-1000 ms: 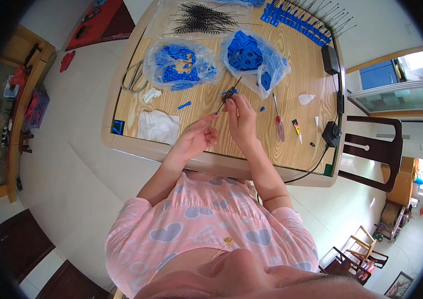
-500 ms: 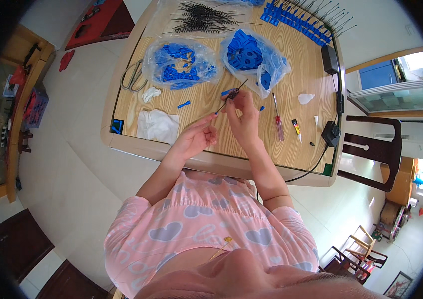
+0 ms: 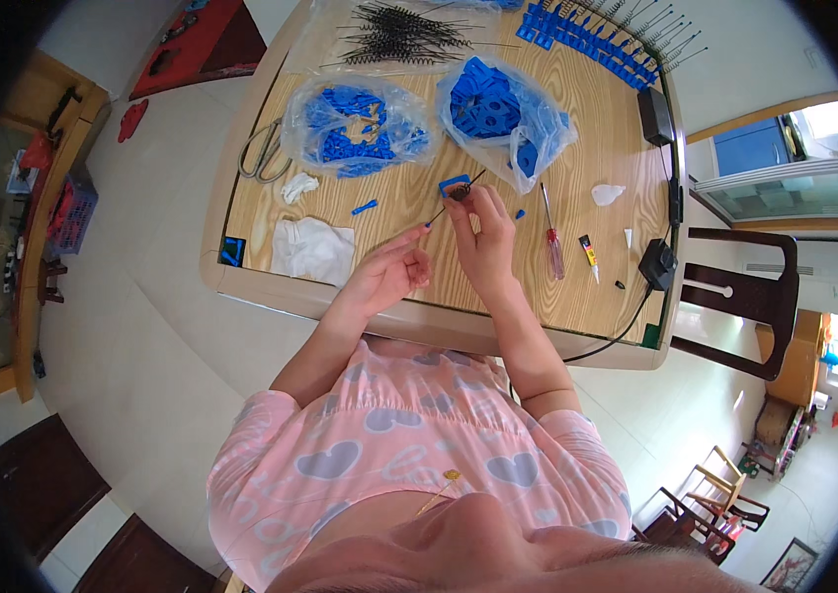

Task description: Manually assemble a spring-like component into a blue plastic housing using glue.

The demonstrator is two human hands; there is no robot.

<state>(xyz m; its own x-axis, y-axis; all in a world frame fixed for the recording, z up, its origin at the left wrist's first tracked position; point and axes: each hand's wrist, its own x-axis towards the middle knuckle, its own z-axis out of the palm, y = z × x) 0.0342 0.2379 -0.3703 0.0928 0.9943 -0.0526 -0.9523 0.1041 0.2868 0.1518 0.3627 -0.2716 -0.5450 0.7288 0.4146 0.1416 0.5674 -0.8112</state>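
A black coil spring with long straight wire ends (image 3: 460, 192) is pinched in my right hand (image 3: 484, 229), thumb and fingers closed round its coiled middle. The spring slants over the table, its lower end carrying a small blue tip (image 3: 428, 225). Against that tip rests the outstretched index finger of my left hand (image 3: 389, 269); the other left fingers are loosely curled, with nothing seen inside them. Just beyond the spring lies a blue plastic piece (image 3: 454, 184), partly hidden by the coil. A tiny blue part (image 3: 520, 214) sits right of my right hand.
Bags of blue parts (image 3: 360, 124) and blue plates (image 3: 486, 104) stand beyond my hands; loose springs (image 3: 404, 38) lie farther back. Finished-looking rows (image 3: 587, 44) fill the far right. Nearby are a screwdriver (image 3: 553, 252), glue tube (image 3: 588, 255), scissors (image 3: 261, 156) and white cloth (image 3: 312, 250).
My right hand has shifted and turned slightly, tilting the spring's upper end lower. More of the blue piece behind it shows. My left hand stays almost still.
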